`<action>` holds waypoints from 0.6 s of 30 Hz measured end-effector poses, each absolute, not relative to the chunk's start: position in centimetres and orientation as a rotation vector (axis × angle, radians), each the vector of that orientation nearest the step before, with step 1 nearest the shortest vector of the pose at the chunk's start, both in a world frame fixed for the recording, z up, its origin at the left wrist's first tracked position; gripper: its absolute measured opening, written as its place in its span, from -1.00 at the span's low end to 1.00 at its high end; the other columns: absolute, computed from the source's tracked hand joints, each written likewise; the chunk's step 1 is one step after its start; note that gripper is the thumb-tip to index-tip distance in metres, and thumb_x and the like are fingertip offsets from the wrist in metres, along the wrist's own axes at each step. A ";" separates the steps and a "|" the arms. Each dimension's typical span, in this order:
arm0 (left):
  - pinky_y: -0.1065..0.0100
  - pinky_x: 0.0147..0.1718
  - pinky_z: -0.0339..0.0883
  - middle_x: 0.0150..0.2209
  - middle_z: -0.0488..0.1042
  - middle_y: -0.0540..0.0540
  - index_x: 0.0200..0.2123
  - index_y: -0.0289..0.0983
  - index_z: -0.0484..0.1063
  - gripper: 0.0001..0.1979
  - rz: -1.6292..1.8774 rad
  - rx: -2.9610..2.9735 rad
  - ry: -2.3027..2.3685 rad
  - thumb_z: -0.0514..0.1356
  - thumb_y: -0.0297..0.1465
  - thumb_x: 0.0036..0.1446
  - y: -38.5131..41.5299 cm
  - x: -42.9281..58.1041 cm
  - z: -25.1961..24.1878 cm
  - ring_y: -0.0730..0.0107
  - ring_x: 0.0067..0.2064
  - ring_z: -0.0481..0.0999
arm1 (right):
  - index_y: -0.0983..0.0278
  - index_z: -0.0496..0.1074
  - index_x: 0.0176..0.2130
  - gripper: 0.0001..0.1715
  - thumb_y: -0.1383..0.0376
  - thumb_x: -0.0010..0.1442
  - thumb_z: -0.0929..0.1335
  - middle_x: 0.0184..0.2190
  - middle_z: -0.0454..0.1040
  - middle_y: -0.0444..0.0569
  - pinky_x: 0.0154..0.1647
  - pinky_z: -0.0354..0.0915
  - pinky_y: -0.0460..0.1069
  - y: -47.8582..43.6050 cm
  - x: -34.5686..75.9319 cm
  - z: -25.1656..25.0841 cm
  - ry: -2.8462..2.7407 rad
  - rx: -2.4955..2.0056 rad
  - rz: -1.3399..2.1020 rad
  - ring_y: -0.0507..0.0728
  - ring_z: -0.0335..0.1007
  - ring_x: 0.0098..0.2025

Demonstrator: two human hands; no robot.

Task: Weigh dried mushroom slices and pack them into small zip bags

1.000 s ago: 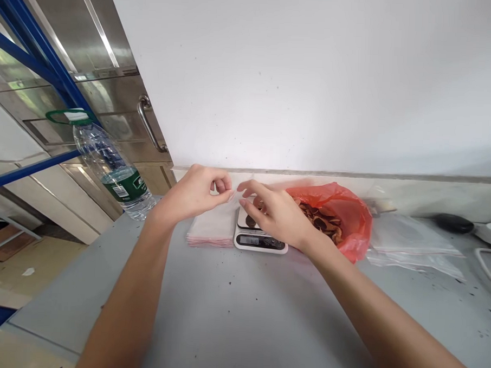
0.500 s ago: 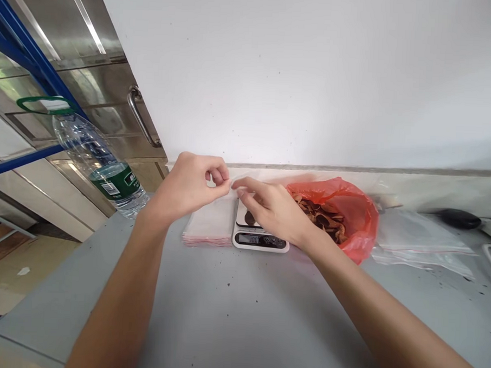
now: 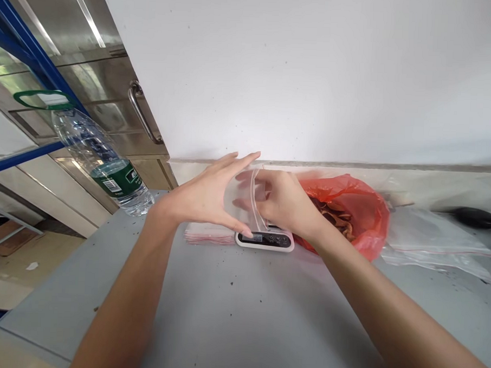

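Head view: since the frame half a second back, the left hand (image 3: pixel 204 196) has gone from a pinch to a wide spread, and a clear zip bag (image 3: pixel 235 191) now shows between the two hands. Left fingers released, thumb well apart from the rest, framing the film; thumb tip just in front of the display of the white digital scale (image 3: pixel 264 240) as seen here. Right hand (image 3: pixel 285 199) faces it, fingers bent and thumb parted from them; they show through the film, and I cannot tell whether they are inside or behind it, nor whether they grip it. The pale zip strip (image 3: pixel 253 195) curves down between the hands. Bag is above the scale, whose pan is hidden; display digits not legible. Flat stack of bags (image 3: pixel 211 234) just left of the scale, on the grey worktop (image 3: pixel 208 301). Right of the scale: red plastic bag (image 3: pixel 370 216), mouth open, brown dried slices (image 3: pixel 337 218) inside. Beyond it, further clear bags (image 3: pixel 439 230) lie flat. Green-labelled water bottle (image 3: pixel 104 161), part full, at the worktop's left side.
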State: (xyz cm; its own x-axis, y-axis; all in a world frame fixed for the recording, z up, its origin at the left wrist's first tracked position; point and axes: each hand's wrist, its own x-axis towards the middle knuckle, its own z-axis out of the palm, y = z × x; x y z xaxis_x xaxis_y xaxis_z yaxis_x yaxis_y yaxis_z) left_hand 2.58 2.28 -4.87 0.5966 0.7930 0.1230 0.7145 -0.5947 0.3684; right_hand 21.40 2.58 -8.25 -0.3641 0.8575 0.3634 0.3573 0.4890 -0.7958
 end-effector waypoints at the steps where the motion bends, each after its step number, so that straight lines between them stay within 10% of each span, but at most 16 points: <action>1: -0.01 0.41 0.09 0.55 -0.04 -0.16 0.54 -0.07 -0.09 0.37 0.382 2.527 1.243 0.54 0.07 -0.22 2.3 2.7 -4.9 -0.24 0.54 -0.08 | 0.29 0.56 -0.26 -0.80 0.29 0.06 0.50 -0.54 0.50 -0.19 -0.39 0.26 -0.03 2.5 21.4 -8.3 -1.930 -1.010 0.782 0.06 0.39 -0.51; 9: 0.06 0.19 0.38 0.35 0.31 -0.22 0.38 -0.14 0.22 -0.09 0.353 2.478 1.416 0.38 -0.04 -0.01 2.2 2.7 -5.0 -0.17 0.32 0.35 | 0.24 0.41 -0.43 -0.90 0.42 0.09 0.39 -0.59 0.39 -0.21 -0.36 0.21 -0.04 2.8 22.3 -8.3 -2.119 -1.118 0.686 0.05 0.35 -0.49; 18: 0.02 0.16 0.38 0.35 0.36 -0.27 0.35 -0.22 0.26 -0.10 0.202 2.276 1.613 0.34 0.05 0.01 2.4 0.6 -4.2 -0.22 0.27 0.41 | 0.15 0.36 0.15 -0.45 0.00 0.27 0.40 -0.09 0.62 0.06 -0.39 0.38 0.01 3.2 24.1 -6.3 -2.018 -1.545 0.663 0.17 0.57 -0.35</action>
State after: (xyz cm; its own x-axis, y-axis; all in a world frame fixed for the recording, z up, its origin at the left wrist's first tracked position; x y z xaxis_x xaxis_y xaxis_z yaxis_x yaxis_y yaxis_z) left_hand 0.57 2.43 -4.22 0.3441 0.9355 -0.0803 0.8866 -0.2956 0.3557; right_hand 24.08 3.19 -6.30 -0.2231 0.9695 0.1011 0.7208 0.2339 -0.6524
